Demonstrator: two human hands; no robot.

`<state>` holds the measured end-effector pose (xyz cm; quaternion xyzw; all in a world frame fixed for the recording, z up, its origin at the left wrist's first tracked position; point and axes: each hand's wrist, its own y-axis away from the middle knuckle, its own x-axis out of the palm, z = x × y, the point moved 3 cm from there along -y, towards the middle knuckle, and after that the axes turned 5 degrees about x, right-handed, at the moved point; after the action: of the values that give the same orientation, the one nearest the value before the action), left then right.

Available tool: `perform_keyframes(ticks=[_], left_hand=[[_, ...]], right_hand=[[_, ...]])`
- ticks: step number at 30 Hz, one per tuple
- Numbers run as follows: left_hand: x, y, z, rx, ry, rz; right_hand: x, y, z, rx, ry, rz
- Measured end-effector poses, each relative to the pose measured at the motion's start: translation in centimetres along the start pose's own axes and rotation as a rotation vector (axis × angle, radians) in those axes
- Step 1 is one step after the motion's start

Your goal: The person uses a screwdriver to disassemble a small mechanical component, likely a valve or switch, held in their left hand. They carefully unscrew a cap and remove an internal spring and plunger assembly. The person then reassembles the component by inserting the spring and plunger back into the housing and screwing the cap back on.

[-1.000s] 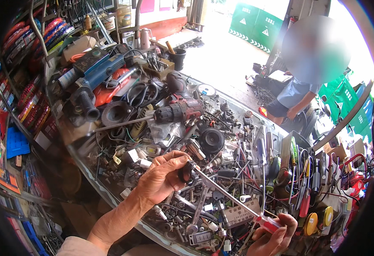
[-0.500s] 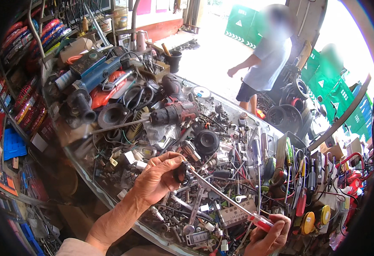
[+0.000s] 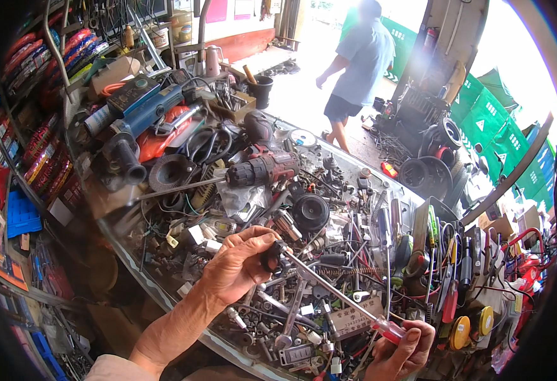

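My left hand [image 3: 234,270] pinches a small black part [image 3: 271,257] above the cluttered bench. My right hand [image 3: 404,352], at the lower right, grips the clear red handle of a long screwdriver [image 3: 335,294], whose tip meets the black part. Below my hands lie an open-end wrench [image 3: 293,314], a worn printed plate [image 3: 353,319], sockets, wires and small fittings. Just behind my left hand is a round black disc [image 3: 310,212].
A cordless drill [image 3: 262,167] and blue grinder [image 3: 145,109] sit on the bench [image 3: 126,259]. Tool holders [image 3: 437,206] crowd the right, hose coils [image 3: 37,127] the left. A person in a light blue shirt [image 3: 361,66] is beyond the bench near green panels [image 3: 481,127].
The person beyond the bench has moved left toward the bright opening and turned away. My hands have shifted slightly left, still on the black part and screwdriver.
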<state>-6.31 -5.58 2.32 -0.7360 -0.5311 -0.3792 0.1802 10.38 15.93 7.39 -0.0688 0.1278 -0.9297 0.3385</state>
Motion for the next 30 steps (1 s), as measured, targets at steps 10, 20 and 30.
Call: perform_keyframes(ticks=[10,20,30], left_hand=[[0.1,0.0,0.0,-0.007,0.006,0.0],[0.1,-0.1,0.0,-0.006,-0.004,0.015],[0.3,0.0,-0.2,-0.026,0.007,0.015]], right_hand=[[0.2,-0.1,0.1,-0.115,-0.028,0.033],[1.8,-0.1,2.1,-0.218,-0.042,0.062],[1.3,-0.1,1.6,-0.17,-0.071,0.044]])
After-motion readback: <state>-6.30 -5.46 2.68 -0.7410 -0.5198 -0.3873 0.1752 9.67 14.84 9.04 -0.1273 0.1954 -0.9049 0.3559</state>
